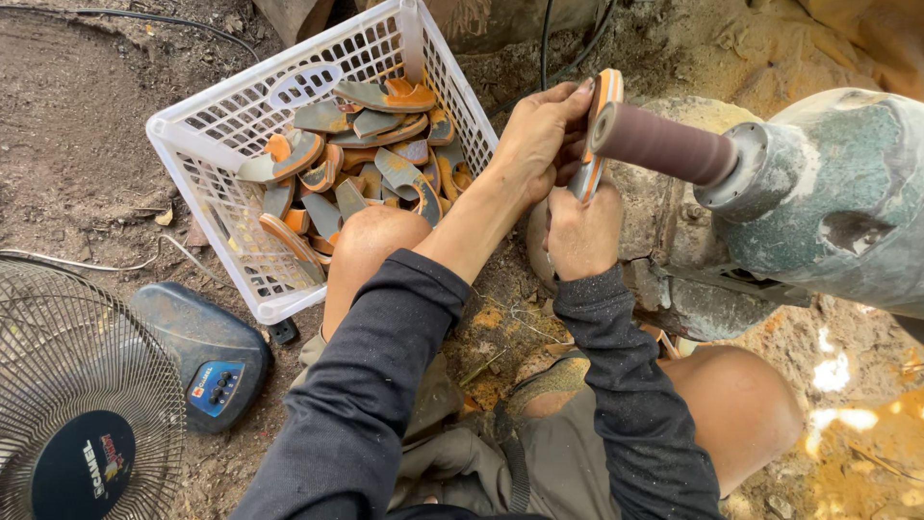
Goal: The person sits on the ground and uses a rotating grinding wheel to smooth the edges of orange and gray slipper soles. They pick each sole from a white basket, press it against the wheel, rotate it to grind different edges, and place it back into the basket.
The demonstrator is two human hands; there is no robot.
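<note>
While the person crouches on the dirt floor, the right hand (582, 231) grips the lower end of 1 orange-and-grey shoe sole (599, 125), fingers wrapped tight around it. The left hand (539, 135) pinches the sole's upper end, pressing its edge against the brown sanding drum (659, 144) of a dusty grinder motor (828, 193). Farther left, a white plastic basket (207, 120) holds many similar soles (366, 154); whether those are already sanded cannot be told, so much work seemingly remains.

Bare dirt ground (87, 144) (sawdust-strewn), white plastic basket (217, 144) standing on it, floor fan (87, 404), black cables (549, 43)
</note>
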